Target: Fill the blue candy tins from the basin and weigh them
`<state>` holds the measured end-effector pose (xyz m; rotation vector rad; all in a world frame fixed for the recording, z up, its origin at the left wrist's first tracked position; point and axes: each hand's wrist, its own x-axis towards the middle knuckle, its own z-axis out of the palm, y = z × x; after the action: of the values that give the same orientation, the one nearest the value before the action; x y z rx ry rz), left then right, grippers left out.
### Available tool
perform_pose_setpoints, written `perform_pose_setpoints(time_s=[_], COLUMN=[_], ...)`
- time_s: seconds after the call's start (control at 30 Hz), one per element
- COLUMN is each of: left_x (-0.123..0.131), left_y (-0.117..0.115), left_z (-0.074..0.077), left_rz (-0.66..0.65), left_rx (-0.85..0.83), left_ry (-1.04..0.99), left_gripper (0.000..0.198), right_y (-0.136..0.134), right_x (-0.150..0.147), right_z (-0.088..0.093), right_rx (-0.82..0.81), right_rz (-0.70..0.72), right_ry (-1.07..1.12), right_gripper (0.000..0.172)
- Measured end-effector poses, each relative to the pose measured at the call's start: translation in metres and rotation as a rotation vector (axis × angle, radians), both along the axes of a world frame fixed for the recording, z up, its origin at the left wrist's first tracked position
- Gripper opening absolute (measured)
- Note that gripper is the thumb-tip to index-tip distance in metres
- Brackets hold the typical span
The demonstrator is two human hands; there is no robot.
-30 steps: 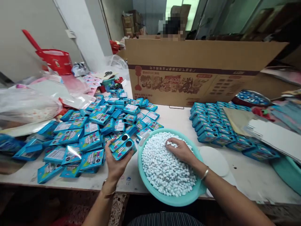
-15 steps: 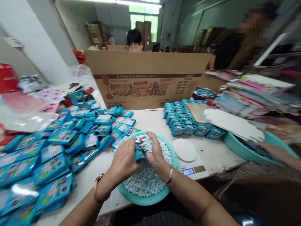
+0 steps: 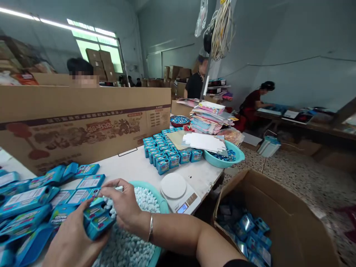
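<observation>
Left hand (image 3: 73,235): curled round two blue boxes (image 3: 100,222), tilted beside or above the left part of the teal bowl (image 3: 164,204).
Right hand (image 3: 124,204): fingers cupped about white pellets (image 3: 109,204), close against the box ends.
Probable fault: pellets spilling past the boxes, should the fingers loosen or the boxes tip.
Box lettering: too small to read.
Scale (image 3: 174,185): lit display, apparently zeros.
Carton (image 3: 111,126): inverted print, illegible.

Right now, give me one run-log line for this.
left hand: holding blue packs | right hand: holding white pellets at packs' ends | basin: more pellets inside | scale: beside basin
</observation>
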<state>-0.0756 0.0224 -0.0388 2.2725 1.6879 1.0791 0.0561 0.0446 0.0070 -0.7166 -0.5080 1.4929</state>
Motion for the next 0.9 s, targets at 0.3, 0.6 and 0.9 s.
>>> perform_pose_setpoints(time_s=[0.3, 0.6, 0.9], left_x=[0.029, 0.024, 0.027], left_y=[-0.026, -0.028, -0.021], left_z=[0.029, 0.027, 0.027], left_rz=[0.135, 0.144, 0.129], left_rx=[-0.047, -0.053, -0.109], left_ry=[0.008, -0.101, -0.169], left_gripper=[0.076, 0.079, 0.078], right_y=[0.01, 0.009, 0.007], right_x=[0.008, 0.007, 0.009], right_z=[-0.009, -0.002, 0.004], right_rx=[0.144, 0.157, 0.173], right_rz=[0.009, 0.102, 0.187], right_ry=[-0.117, -0.19, -0.217], right_gripper=[0.02, 0.029, 0.032])
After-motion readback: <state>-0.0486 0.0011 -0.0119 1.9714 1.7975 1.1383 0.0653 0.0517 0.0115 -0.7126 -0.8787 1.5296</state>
